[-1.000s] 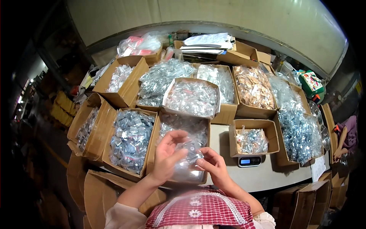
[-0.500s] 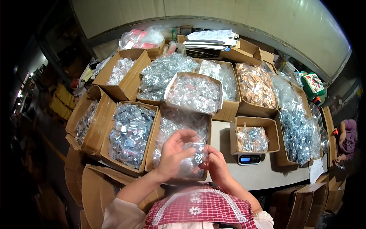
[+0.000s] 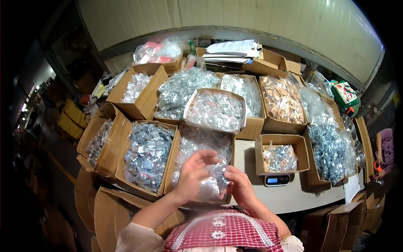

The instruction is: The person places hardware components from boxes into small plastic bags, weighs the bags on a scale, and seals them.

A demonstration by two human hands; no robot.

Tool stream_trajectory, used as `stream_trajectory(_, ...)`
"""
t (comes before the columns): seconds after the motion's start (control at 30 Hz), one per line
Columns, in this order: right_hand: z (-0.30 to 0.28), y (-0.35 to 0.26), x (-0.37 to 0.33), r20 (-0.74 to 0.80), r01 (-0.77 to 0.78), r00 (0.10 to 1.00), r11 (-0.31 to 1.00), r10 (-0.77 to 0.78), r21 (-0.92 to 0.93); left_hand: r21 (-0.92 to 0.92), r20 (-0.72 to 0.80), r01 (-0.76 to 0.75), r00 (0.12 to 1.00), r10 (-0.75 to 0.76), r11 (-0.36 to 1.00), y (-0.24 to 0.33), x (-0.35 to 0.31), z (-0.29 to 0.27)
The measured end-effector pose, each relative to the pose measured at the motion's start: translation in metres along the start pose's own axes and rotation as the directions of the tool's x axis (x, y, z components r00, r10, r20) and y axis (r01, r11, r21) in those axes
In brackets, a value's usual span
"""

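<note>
A small clear plastic bag point(image 3: 217, 170) with shiny metal pieces inside hangs between my two hands. My right hand point(image 3: 238, 181) pinches it at its right edge between thumb and fingers. To the left of the bag is my left hand point(image 3: 191, 178), its fingers stretched and parted and its thumb smeared by motion near the bag. Below both hands stands a cardboard box point(image 3: 170, 178) of clear bags, partly covered by my hands. The exact count of pieces in the held bag is too blurred to read.
Left of my hands is a box of bluish bagged parts point(image 3: 147, 155). A white-rimmed box point(image 3: 215, 108) rests on others ahead. On the right, a small carton point(image 3: 279, 156) of bags sits on a digital scale point(image 3: 277, 180). At far right a person's hand holds an orange-handled tool point(image 3: 377, 166).
The view has shifted slightly, so the boxes sit lower. My left thumb has moved and blurs; my right hand still pinches the bag. The other person's hand now shows the orange tool lower down.
</note>
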State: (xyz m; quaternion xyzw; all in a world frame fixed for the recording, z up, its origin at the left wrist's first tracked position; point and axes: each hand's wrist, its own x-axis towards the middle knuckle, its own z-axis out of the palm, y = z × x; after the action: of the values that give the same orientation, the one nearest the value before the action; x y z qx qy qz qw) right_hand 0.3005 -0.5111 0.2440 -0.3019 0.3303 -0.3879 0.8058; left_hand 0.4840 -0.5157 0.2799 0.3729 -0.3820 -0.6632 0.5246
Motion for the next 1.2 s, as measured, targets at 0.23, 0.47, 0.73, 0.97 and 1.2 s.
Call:
stream_trajectory(0.23, -0.087, -0.035, -0.01, -0.471, 0.264, 0.803, 0.926, -0.367, -0.271, 0.266, -0.149, -0.396, 0.884, 0.443, 0.879, 0.088, 0.016, -0.094)
stream_trajectory(0.47, -0.249, -0.038, -0.014, -0.187, 0.373, 0.537, 0.43, -0.823, -0.822, 0.947, -0.32, 0.174, 0.545, 0.775, 0.268, 0.182, 0.012, -0.382)
stream_trajectory(0.73, -0.12, -0.058, -0.058, -0.331, 0.101, 0.649, 0.509, -0.685, -0.855, 0.631, -0.755, 0.776, 0.609, 0.244, 0.016, 0.15, -0.013, -0.432)
stream_trajectory(0.97, -0.125, -0.056, -0.041, -0.326, 0.223, 0.617, 0.556, -0.717, -0.8, 0.598, -0.739, 0.777, 0.63, 0.237, -0.197, 0.159, 0.011, -0.442)
stream_trajectory(1.2, -0.097, -0.05, -0.024, -0.084, 0.365, 0.672, 0.427, -0.736, -0.827, 0.668, -0.741, 0.719, 0.62, 0.257, 0.193, 0.149, 0.042, -0.466)
